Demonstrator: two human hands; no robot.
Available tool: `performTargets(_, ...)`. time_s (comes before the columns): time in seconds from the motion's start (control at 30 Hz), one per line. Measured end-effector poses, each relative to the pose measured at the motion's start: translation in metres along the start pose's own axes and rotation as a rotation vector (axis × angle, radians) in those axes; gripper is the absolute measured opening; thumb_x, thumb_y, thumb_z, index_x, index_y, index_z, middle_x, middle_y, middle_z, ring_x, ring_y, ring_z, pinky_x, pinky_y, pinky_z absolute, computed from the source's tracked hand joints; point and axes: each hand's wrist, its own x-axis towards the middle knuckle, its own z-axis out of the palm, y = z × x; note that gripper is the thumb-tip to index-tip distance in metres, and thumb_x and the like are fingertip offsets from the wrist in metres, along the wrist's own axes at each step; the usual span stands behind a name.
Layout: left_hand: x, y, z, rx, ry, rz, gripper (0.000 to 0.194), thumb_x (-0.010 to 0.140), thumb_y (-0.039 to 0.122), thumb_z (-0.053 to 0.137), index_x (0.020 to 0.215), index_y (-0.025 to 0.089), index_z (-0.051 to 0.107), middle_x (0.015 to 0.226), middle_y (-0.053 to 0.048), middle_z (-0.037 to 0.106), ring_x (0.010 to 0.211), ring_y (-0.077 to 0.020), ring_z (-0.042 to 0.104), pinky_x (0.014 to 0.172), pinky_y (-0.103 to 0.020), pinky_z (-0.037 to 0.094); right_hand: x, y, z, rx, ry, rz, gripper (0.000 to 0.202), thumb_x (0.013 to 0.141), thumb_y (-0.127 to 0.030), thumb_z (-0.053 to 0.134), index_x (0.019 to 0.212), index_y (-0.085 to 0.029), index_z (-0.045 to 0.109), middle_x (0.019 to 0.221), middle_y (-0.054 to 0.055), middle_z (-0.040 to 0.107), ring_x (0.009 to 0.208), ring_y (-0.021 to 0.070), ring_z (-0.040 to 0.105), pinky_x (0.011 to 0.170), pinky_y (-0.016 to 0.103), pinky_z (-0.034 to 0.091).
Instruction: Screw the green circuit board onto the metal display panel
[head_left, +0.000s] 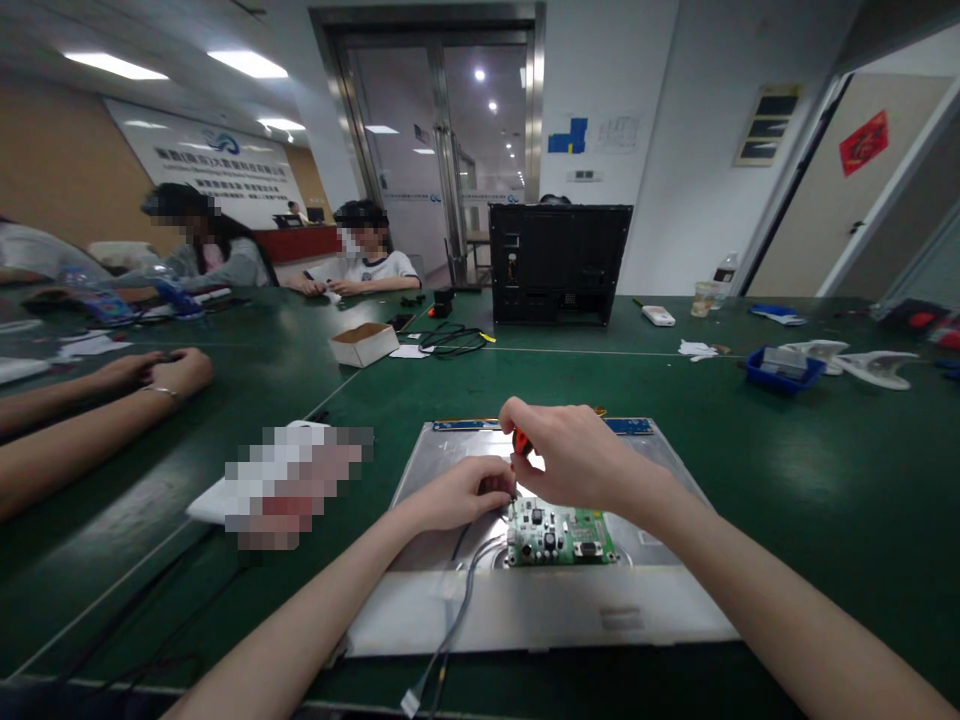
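My right hand (574, 452) is closed around the red and black handle of a screwdriver (520, 441), held upright over the top left corner of a green circuit board (553, 532). Fingers curled together, my left hand (476, 490) is at that same corner beside the screwdriver's lower end; what its fingertips pinch, if anything, is hidden. The board lies on the silver metal back of a flat display panel (540, 612). Grey cables (471, 592) run from the board's left side over the panel's near edge to a white plug (410, 702).
Left of the panel lies a partly blurred white package (225, 492), with another person's hands (176, 372) beyond. Further back are a small open box (364, 345), black cables (456, 341) and a black monitor housing (559, 265). A blue tray (784, 372) sits right on the green table (810, 500).
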Motion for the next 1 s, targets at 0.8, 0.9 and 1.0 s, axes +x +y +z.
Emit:
performTargets(0.8,0.0004,0.0012,-0.0007,0.003,-0.004,0.007,0.007,0.083,0.022,0.060,0.088,0.018,0.063,0.083,-0.001,0.066,0.076,-0.0192,0.060,0.069,-0.028,0.048,-0.0022,0.0009,0.0003,-0.058,0.042,0.009,0.014,0.089,-0.025,0.056,0.102,-0.021,0.054,0.086,0.001,0.072,0.065,0.0138,0.058,0.054,0.026,0.019)
performTargets(0.9,0.0008,0.0013,-0.0012,0.017,-0.011,-0.006,0.009,0.084,0.021,0.059,0.091,0.018,0.065,0.084,-0.001,0.067,0.076,-0.0187,0.059,0.068,-0.028,0.048,-0.0004,0.0033,0.0017,-0.081,0.039,0.018,0.014,0.096,-0.035,0.055,0.099,-0.022,0.056,0.083,0.001,0.073,0.063,0.0143,0.057,0.054,0.027,0.018)
performTargets(1.0,0.0011,0.0006,-0.0012,0.034,-0.011,-0.009,0.009,0.083,0.021,0.060,0.089,0.018,0.065,0.084,-0.002,0.066,0.077,-0.0191,0.059,0.067,-0.028,0.048,0.0011,0.0044,0.0029,-0.096,0.042,0.034,0.014,0.098,-0.036,0.054,0.097,-0.022,0.057,0.079,0.001,0.072,0.062,0.0141,0.056,0.055,0.028,0.017)
